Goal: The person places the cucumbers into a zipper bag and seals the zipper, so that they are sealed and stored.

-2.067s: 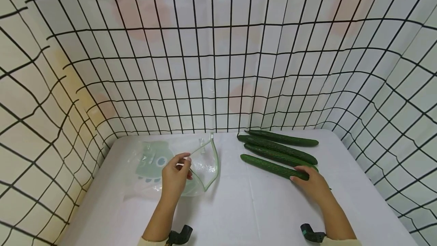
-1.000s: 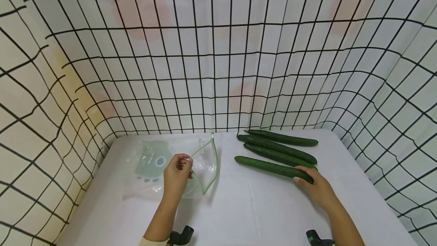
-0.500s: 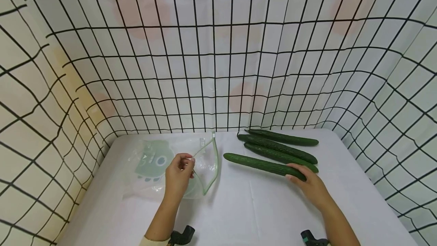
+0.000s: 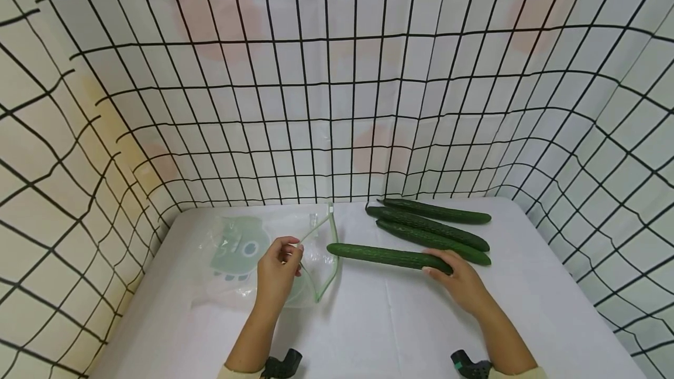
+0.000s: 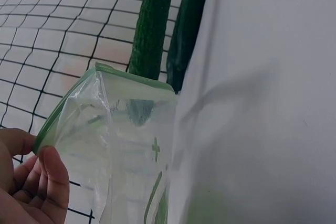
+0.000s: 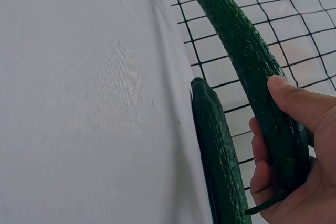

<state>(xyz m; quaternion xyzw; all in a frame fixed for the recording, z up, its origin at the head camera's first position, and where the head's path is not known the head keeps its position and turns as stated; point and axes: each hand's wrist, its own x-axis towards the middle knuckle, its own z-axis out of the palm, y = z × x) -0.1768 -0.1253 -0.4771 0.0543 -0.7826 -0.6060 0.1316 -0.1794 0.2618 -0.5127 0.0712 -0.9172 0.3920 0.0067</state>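
Note:
A clear zip bag [image 4: 239, 250] with a green creature print lies on the left of the table, its green-edged mouth spread open to the right. My left hand [image 4: 279, 265] pinches the near rim of that mouth between thumb and fingers; the left wrist view shows the bag [image 5: 136, 145] held by its green edge. My right hand [image 4: 458, 279] grips one end of a cucumber [image 4: 384, 254], whose far tip is at the bag's mouth. In the right wrist view, thumb and fingers wrap round the cucumber [image 6: 247, 61] near its stem.
Several other cucumbers [image 4: 434, 212] lie side by side at the back right of the white table [image 4: 358, 332]. A black wire grid [image 4: 342, 83] stands round the back and both sides.
My right hand has carried the cucumber left from beside the others, until its tip reached the bag's mouth. My left hand has shifted slightly right, still pinching the rim.

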